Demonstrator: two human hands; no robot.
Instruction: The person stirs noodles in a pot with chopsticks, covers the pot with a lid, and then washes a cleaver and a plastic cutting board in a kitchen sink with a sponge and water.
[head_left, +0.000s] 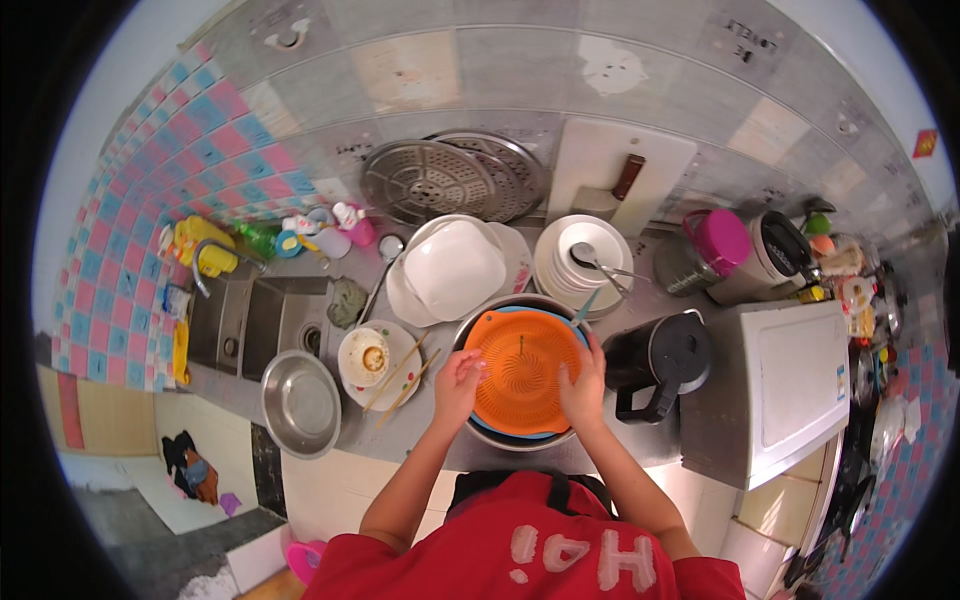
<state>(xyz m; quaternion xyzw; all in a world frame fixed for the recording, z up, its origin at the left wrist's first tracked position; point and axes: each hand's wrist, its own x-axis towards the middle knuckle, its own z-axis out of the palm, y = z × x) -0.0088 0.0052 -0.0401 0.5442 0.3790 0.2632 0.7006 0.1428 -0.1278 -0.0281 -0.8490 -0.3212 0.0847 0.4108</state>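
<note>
An orange plastic colander (523, 373) sits with a blue rim beneath it inside a large metal basin (517, 442) at the counter's front. My right hand (583, 382) grips the colander's right side, thumb over its inner edge. At its left side is my left hand (459, 382), fingers curled near the rim; whether it grips is unclear. A teal-handled utensil (586, 306) leans at the basin's back right. To the left, a dirty white bowl (364, 357) and a pair of chopsticks (405, 382) rest on a plate (409, 358).
A steel bowl (301, 403) overlaps the counter's front edge beside the double sink (285, 307). Behind the basin stand white dishes (455, 270) and stacked bowls with spoons (585, 259). A black kettle (660, 360) and a white-topped metal box (787, 382) are on the right.
</note>
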